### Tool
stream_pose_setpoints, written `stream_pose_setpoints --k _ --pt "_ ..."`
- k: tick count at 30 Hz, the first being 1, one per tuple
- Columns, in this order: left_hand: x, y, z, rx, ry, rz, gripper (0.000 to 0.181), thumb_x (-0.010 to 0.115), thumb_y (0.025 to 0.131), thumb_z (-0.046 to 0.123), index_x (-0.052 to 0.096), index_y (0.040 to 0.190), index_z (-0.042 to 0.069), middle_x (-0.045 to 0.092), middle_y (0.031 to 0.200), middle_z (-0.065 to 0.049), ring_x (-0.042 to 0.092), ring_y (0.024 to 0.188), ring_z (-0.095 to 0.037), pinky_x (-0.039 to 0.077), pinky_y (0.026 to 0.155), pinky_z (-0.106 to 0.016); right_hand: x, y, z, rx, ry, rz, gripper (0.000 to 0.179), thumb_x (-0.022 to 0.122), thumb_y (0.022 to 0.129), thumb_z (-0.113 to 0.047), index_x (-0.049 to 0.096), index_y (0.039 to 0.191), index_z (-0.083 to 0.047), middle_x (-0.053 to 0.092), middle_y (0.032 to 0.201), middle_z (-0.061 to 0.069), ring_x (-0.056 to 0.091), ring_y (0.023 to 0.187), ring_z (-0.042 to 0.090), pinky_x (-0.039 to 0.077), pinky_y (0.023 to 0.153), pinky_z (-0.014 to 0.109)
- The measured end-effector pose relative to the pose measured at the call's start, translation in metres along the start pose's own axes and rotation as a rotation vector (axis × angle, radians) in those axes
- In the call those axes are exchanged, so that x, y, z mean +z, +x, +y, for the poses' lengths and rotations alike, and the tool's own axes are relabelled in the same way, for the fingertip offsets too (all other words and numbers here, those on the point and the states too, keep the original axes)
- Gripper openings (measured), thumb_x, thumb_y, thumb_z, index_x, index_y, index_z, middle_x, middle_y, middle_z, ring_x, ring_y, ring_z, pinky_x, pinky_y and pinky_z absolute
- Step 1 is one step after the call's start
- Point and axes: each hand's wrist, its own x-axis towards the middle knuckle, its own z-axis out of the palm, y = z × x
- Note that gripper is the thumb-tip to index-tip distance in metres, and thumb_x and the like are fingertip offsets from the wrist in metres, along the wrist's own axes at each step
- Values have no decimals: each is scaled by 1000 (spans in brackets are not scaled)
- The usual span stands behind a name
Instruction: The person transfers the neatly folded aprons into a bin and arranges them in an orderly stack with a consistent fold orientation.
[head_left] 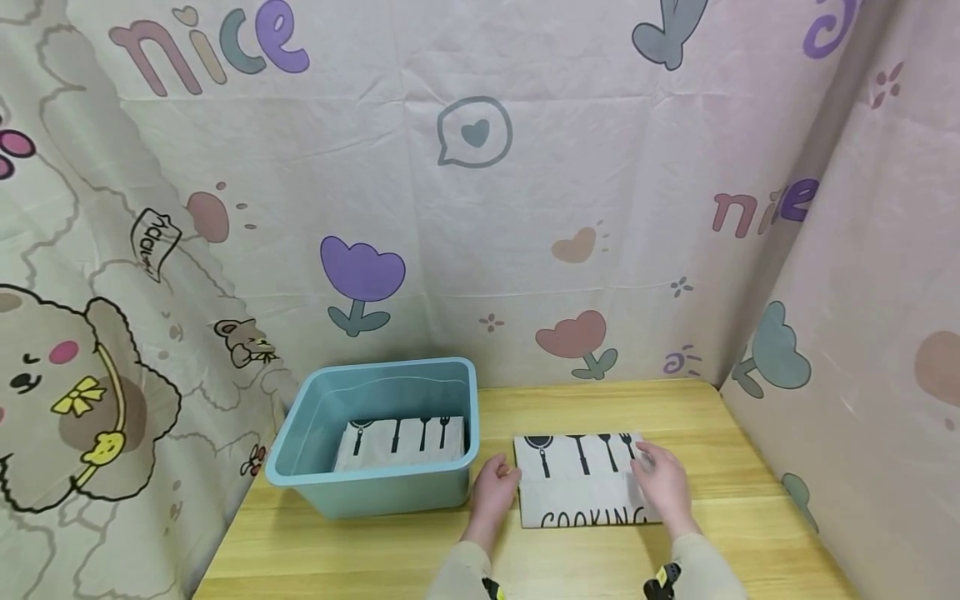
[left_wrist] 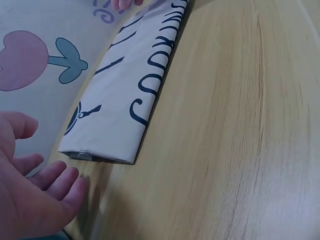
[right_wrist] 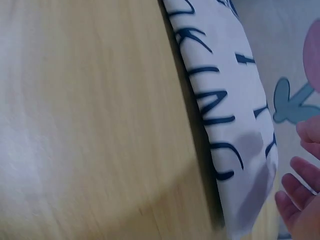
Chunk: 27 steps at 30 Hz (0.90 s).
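Note:
A folded white cloth [head_left: 573,492], printed with dark kitchen utensils and the word COOKING, lies flat on the wooden table. At its left edge is my left hand [head_left: 495,496]; the left wrist view shows that hand [left_wrist: 40,190] with fingers loosely bent and nothing in them, apart from the cloth [left_wrist: 117,100]. My right hand [head_left: 663,483] hovers at the cloth's right edge, covering part of it. Seen from the right wrist, its fingers [right_wrist: 295,192] are relaxed beside the cloth [right_wrist: 235,145] and hold nothing.
Left of the cloth stands a blue plastic bin [head_left: 397,493]. Inside it lies another folded cloth [head_left: 405,442] with the same utensil print. Patterned curtains [head_left: 480,250] hang behind and along both sides of the table [head_left: 600,408].

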Motion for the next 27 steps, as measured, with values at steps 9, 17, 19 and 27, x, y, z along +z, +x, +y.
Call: stream_pose_setpoints --k 9,17,19,27 --pt "9 3 -3 -69 -89 -28 60 63 94 19 43 142 -10 50 137 -32 48 126 -46 42 103 -53 -6 8 9 157 35 -106 48 57 95 -12 48 135 13 50 132 37 51 118 52 42 96 60" --pt "4 4 1 -120 -191 -71 61 62 94 19 40 141 -13 45 138 -35 45 126 -49 40 103 -56 -8 12 18 242 52 -158 51 54 96 -14 43 134 17 55 123 37 55 109 49 43 94 59" --pt "3 4 1 -129 -204 -85 60 62 94 16 40 141 -14 43 140 -36 44 127 -49 40 103 -55 -7 14 20 249 53 -159 49 54 95 -13 44 133 18 56 122 37 55 109 49 43 95 58" --pt "6 5 -4 -157 -253 -102 54 61 91 5 43 138 -15 44 138 -36 52 120 -45 49 93 -50 -7 15 24 251 71 -149 43 54 93 -9 50 125 19 60 115 34 57 105 48 44 93 56"
